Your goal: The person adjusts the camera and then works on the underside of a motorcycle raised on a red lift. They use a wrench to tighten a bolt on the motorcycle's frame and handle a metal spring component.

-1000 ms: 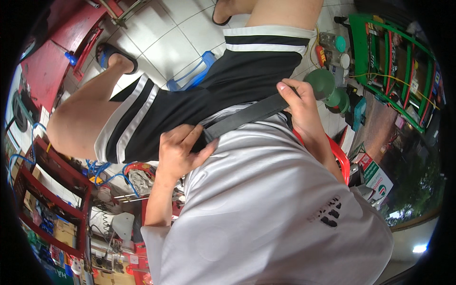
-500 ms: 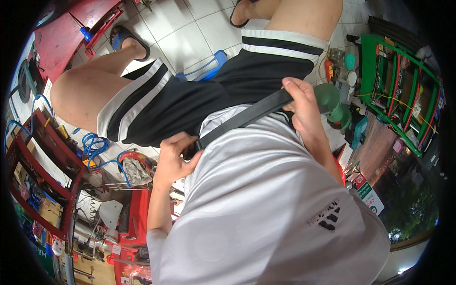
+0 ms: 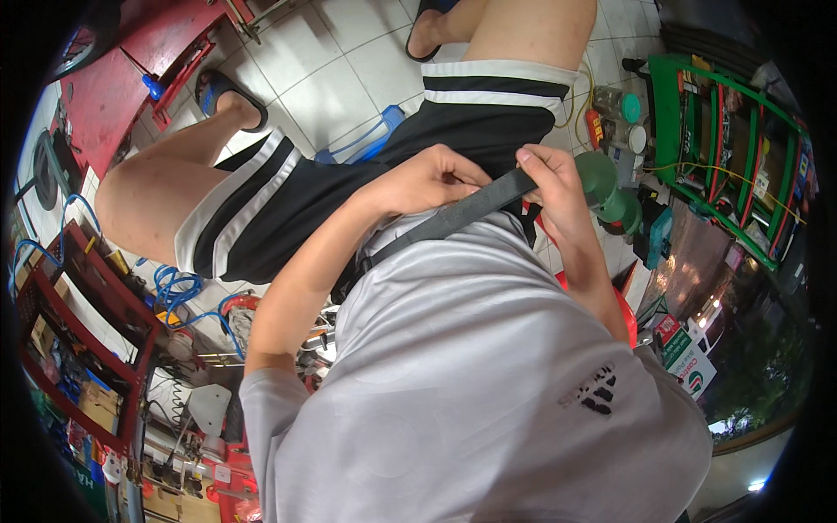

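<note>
Tiled floor (image 3: 362, 78) | black strap (image 3: 460, 216) | one end in right grip (image 3: 554, 181)

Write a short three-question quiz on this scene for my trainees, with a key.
1. True or false: the right grip holds the black strap near one end.
2. Choose one: the rack at the picture's right has a frame that is mainly
A) blue
B) green
C) white
3. Fill in the gap: the floor between the feet is laid with white ____.

Key:
1. True
2. B
3. tiles
</note>
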`<state>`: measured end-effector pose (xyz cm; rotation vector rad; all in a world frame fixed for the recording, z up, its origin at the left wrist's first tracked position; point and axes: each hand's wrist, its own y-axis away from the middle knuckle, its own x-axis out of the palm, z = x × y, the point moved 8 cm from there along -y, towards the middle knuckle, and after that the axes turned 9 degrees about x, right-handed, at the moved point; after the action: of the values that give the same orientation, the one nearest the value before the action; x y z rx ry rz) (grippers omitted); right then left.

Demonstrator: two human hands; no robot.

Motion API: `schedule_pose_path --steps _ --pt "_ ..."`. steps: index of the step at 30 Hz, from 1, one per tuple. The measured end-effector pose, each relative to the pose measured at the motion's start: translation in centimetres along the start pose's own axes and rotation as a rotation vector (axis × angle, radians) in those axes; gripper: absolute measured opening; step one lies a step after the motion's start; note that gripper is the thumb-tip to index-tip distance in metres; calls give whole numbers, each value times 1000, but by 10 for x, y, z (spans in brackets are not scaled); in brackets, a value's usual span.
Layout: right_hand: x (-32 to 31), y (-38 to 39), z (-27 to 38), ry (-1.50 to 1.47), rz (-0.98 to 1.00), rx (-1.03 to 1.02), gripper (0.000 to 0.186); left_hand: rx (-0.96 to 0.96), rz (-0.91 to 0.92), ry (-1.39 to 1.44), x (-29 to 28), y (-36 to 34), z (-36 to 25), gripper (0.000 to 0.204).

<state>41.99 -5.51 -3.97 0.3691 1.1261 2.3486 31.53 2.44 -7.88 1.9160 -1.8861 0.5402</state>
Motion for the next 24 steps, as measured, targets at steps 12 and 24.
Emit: schedule_pose_path --steps 12,24 --pt "-3 6 4 55 -56 -64 30 -213 56 699 29 -22 24 23" --pt "-12 13 5 113 -243 -260 33 -30 145 283 31 -39 16 25"
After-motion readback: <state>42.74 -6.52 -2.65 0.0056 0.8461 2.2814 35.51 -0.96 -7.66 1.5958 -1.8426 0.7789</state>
